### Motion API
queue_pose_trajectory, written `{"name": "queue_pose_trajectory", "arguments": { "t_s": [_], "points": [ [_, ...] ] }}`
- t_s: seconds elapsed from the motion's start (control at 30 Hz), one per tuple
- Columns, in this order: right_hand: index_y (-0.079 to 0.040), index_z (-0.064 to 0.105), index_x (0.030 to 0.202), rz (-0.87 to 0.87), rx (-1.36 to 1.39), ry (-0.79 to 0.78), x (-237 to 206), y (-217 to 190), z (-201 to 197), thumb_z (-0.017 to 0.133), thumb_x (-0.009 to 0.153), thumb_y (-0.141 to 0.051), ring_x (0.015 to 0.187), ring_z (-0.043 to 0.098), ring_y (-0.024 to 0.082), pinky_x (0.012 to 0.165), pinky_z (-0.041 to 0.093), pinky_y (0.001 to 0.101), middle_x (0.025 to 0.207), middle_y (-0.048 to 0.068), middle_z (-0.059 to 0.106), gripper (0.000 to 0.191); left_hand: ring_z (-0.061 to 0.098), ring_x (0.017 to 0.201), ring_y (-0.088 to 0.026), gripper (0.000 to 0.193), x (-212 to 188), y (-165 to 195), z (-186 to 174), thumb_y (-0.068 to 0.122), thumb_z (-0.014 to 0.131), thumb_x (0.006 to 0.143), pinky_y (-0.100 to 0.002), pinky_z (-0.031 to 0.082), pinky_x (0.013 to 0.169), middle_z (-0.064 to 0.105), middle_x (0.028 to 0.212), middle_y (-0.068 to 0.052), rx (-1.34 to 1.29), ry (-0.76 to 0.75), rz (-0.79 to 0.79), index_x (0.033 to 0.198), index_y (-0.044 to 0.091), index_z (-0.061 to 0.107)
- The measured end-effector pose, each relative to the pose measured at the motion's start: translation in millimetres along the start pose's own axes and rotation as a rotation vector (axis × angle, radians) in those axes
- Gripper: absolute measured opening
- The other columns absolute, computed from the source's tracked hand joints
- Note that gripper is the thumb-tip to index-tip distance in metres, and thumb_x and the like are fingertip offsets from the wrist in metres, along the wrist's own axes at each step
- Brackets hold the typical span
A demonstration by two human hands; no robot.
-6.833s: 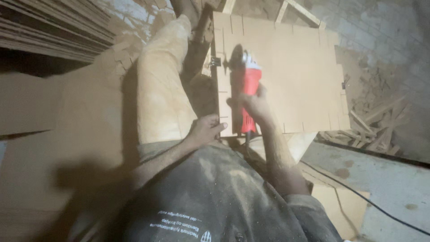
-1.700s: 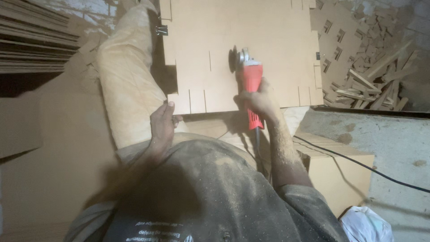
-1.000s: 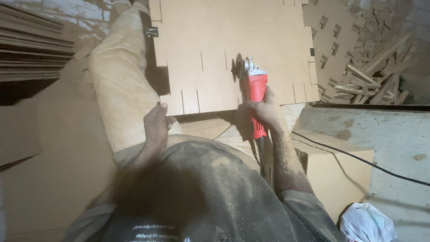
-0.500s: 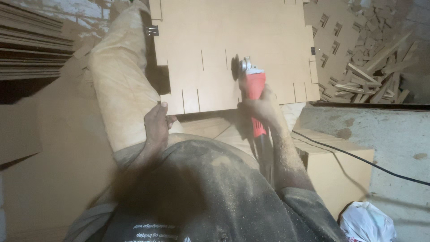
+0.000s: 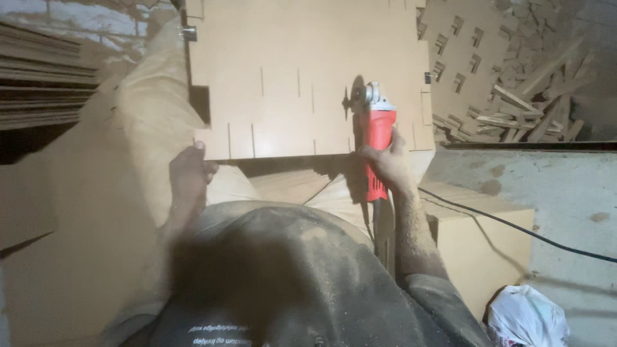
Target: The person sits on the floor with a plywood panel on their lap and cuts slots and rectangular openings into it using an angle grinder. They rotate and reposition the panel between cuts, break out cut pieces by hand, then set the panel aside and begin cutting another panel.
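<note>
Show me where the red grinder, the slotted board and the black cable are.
red grinder [image 5: 378, 132], head view, on its red body.
slotted board [image 5: 283, 51], head view, on its bare flat face.
black cable [image 5: 514, 225], head view, on its stretch over the grey slab.

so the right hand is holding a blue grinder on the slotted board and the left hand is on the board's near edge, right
Not quite: the grinder is red, not blue. The head view shows the right hand gripping its red body on the slotted board, and the left hand at the board's near edge, as you said.
</note>
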State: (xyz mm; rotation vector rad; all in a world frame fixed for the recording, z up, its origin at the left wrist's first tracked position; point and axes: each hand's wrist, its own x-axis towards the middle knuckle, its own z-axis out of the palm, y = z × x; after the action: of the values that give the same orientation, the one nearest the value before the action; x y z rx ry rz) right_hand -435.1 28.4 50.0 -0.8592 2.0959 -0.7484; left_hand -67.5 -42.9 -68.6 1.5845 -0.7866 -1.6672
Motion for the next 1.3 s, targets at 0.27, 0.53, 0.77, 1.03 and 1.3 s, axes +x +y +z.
{"name": "queue_pose_trajectory", "arguments": {
  "t_s": [0.27,0.53,0.77,1.03,1.3],
  "points": [
    [-0.002,0.055,0.130,0.044,0.106,-0.067,11,2,-3,0.072,0.074,-0.012,0.087,0.071,0.021,0.077,0.061,0.0365,0.100,0.011,0.069,0.060,0.049,0.060,-0.012,0.033,1,4,7,0.027,0.051,0.107,-0.027,0.040,0.054,0.062,0.074,-0.007,-0.003,0.035,-0.068,0.100,-0.002,0.064],
    [-0.001,0.057,0.126,0.062,0.023,-0.086,14,-8,-5,0.079,0.070,-0.011,0.088,0.070,0.020,0.077,0.060,0.0360,0.100,0.011,0.070,0.060,0.051,0.063,-0.011,0.030,-3,11,11,0.025,0.050,0.107,-0.026,0.040,0.054,0.062,0.079,-0.008,-0.037,0.018,-0.052,0.101,-0.002,0.063],
    [-0.001,0.055,0.125,0.078,0.054,-0.077,16,-17,0,0.078,0.068,-0.010,0.087,0.071,0.020,0.073,0.061,0.0366,0.102,0.011,0.070,0.063,0.051,0.062,-0.011,0.031,-7,12,13,0.025,0.050,0.107,-0.026,0.040,0.054,0.062,0.077,-0.007,-0.032,0.007,-0.038,0.103,-0.002,0.065],
    [0.000,0.053,0.128,0.111,0.004,-0.107,9,-31,-3,0.078,0.071,-0.009,0.090,0.072,0.022,0.075,0.061,0.0381,0.104,0.015,0.070,0.064,0.052,0.063,-0.011,0.034,-7,11,13,0.027,0.050,0.107,-0.026,0.041,0.054,0.062,0.078,-0.007,0.007,0.015,-0.026,0.101,-0.003,0.063],
    [0.001,0.054,0.130,0.045,0.178,-0.089,16,-6,-6,0.075,0.074,-0.006,0.090,0.070,0.022,0.076,0.060,0.0363,0.104,0.012,0.068,0.060,0.049,0.063,-0.009,0.031,-8,13,14,0.027,0.049,0.108,-0.025,0.040,0.053,0.061,0.077,-0.006,0.028,0.018,-0.037,0.107,0.000,0.064]
  ]
}}
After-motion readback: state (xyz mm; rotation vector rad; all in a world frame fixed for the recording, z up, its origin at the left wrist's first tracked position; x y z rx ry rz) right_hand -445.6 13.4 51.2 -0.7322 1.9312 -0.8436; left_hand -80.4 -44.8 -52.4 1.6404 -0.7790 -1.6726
